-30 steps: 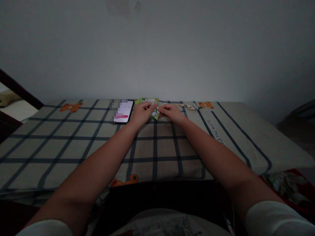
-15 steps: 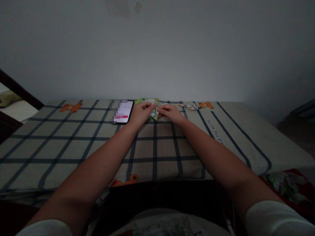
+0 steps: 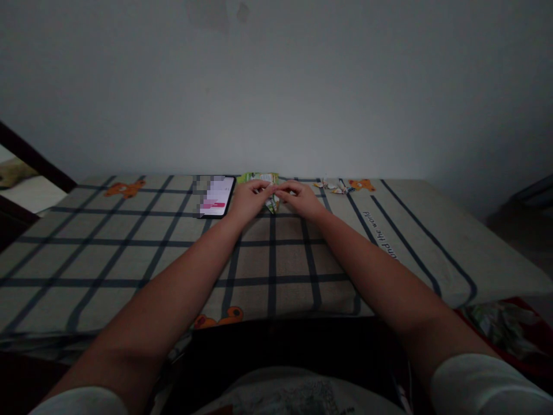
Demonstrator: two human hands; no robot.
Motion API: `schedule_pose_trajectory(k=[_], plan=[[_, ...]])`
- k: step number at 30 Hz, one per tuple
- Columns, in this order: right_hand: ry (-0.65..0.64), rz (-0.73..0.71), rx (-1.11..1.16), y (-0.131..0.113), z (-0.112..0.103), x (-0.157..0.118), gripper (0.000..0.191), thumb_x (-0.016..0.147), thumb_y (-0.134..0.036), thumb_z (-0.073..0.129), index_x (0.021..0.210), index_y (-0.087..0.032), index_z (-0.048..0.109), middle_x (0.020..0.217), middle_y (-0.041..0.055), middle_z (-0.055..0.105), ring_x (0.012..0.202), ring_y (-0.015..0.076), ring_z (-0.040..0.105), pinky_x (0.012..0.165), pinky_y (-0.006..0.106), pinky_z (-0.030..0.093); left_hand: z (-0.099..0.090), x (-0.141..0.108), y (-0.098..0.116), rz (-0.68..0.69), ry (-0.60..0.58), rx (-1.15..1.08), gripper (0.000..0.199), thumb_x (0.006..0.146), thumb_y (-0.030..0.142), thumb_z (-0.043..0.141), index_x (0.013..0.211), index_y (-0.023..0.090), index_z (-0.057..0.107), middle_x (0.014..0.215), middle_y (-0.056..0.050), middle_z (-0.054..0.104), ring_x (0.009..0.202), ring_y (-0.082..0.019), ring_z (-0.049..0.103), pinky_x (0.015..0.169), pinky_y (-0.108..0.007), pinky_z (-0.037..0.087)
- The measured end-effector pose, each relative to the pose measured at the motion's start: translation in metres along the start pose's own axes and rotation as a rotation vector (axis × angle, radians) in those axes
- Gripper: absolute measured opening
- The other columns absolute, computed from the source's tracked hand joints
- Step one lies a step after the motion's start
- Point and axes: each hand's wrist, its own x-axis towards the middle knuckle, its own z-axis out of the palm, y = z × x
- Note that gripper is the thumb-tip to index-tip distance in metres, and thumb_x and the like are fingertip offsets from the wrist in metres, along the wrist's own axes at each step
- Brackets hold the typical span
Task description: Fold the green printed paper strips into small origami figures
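Note:
A small green-and-white printed snack packet (image 3: pixel 271 204) lies between my hands near the far edge of the cloth-covered table. My left hand (image 3: pixel 251 200) grips its left side, thumb and fingers closed together. From the right, my right hand (image 3: pixel 301 199) pinches at the packet's edge, and the fingertips of both hands meet there. My fingers cover the packet's middle, so I cannot see whether it is torn. A phone (image 3: pixel 219 195) with a lit screen lies just left of my left hand. Crumpled wrapper scraps (image 3: pixel 334 187) lie beyond my right hand, to the right.
A checked tablecloth (image 3: pixel 173 259) with bear prints covers the table, which meets a grey wall (image 3: pixel 276 92) at its far side. At the lower right, a red container (image 3: pixel 529 346) holds crumpled wrappers. Dark wooden bars (image 3: pixel 37 155) stand at the left.
My fingertips have come closer together on the packet, and its lower corner has shifted slightly left and down. The phone and wrapper scraps have stayed in place.

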Motion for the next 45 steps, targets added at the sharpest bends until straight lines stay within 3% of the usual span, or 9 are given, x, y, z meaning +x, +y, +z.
schedule_pose_trajectory(k=[5,24,29,34,38,42,45], plan=[[-0.001,0.043,0.021,0.003,-0.001,0.002,0.030,0.077,-0.048,0.071,0.083,-0.019,0.073,0.083,0.0031,0.071,0.077,0.0161,0.061,0.077,0.031,0.049,0.001,-0.002,0.005,-0.007,0.018,-0.020,0.030,0.080,0.044,0.071,0.090,0.017,0.078,0.092,-0.007,0.077,0.082,-0.019,0.066,0.077,-0.030,0.047],[0.008,0.054,0.088,-0.001,0.002,0.001,0.027,0.075,-0.043,0.074,0.082,-0.018,0.072,0.079,0.0018,0.069,0.071,0.0132,0.056,0.075,0.030,0.047,0.002,-0.001,0.003,-0.040,0.021,-0.122,0.027,0.078,0.043,0.071,0.082,0.017,0.075,0.085,-0.005,0.075,0.081,-0.019,0.065,0.078,-0.030,0.047],[-0.001,0.071,0.067,-0.007,0.002,0.000,0.027,0.076,-0.044,0.073,0.082,-0.018,0.072,0.078,0.0013,0.068,0.070,0.0129,0.055,0.072,0.029,0.045,0.004,0.000,0.002,0.004,0.052,-0.106,0.027,0.079,0.043,0.069,0.080,0.017,0.074,0.080,-0.003,0.073,0.075,-0.017,0.062,0.072,-0.029,0.045],[-0.014,0.103,0.019,-0.006,0.001,-0.001,0.033,0.077,-0.048,0.071,0.080,-0.016,0.072,0.072,0.0012,0.065,0.067,0.0128,0.053,0.068,0.028,0.042,0.004,0.003,-0.003,0.032,0.085,-0.166,0.033,0.079,0.049,0.069,0.086,0.017,0.074,0.087,-0.004,0.073,0.080,-0.017,0.062,0.076,-0.030,0.048],[0.061,0.095,-0.050,-0.004,0.000,0.000,0.033,0.077,-0.049,0.070,0.078,-0.015,0.072,0.069,0.0002,0.063,0.065,0.0121,0.052,0.066,0.027,0.040,0.006,0.005,-0.006,-0.003,0.044,-0.181,0.037,0.077,0.052,0.071,0.090,0.018,0.073,0.090,-0.005,0.072,0.084,-0.018,0.062,0.078,-0.030,0.048],[0.183,0.120,-0.026,-0.007,-0.002,0.001,0.036,0.078,-0.053,0.069,0.081,-0.016,0.071,0.064,-0.0015,0.060,0.062,0.0118,0.050,0.061,0.026,0.039,0.006,0.007,-0.009,-0.034,0.085,-0.160,0.037,0.084,0.054,0.063,0.094,0.020,0.073,0.098,-0.006,0.070,0.090,-0.019,0.062,0.081,-0.031,0.049],[0.231,0.143,0.011,-0.009,-0.004,0.000,0.040,0.078,-0.056,0.069,0.085,-0.017,0.071,0.058,-0.0033,0.055,0.056,0.0109,0.046,0.055,0.026,0.036,0.005,0.009,-0.015,-0.122,0.026,-0.186,0.045,0.092,0.060,0.049,0.097,0.021,0.071,0.085,-0.005,0.066,0.076,-0.018,0.061,0.069,-0.030,0.048]])
